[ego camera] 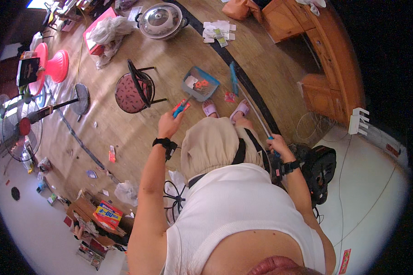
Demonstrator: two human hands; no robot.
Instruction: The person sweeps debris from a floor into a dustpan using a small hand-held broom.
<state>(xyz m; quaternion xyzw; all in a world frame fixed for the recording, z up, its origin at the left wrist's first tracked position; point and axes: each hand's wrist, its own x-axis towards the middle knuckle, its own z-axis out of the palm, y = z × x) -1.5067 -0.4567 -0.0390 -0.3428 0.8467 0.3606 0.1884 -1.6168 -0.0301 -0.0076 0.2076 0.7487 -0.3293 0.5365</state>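
Observation:
My left hand (170, 124) is closed around the blue grip of a long-handled dustpan (213, 81). The pan rests on the floor just ahead of my feet, with orange bits, a white scrap and dark debris inside. A red wrapper (185, 103) shows right by the grip; whether it touches my hand is unclear. In my right hand (280, 147) is the upper end of a broom handle (258, 115). Its blue broom head (233, 79) is down beside the dark floor strip, to the right of the pan. Another red wrapper (230, 97) lies between the pan and broom.
A round-seated chair (132, 92) stands left of the pan. Farther off are a lidded pan (160, 20), flattened cartons (219, 32) and a pedestal fan (24, 125). A wooden cabinet (316, 92) lines the right, and a black bag (319, 172) sits behind my right hand.

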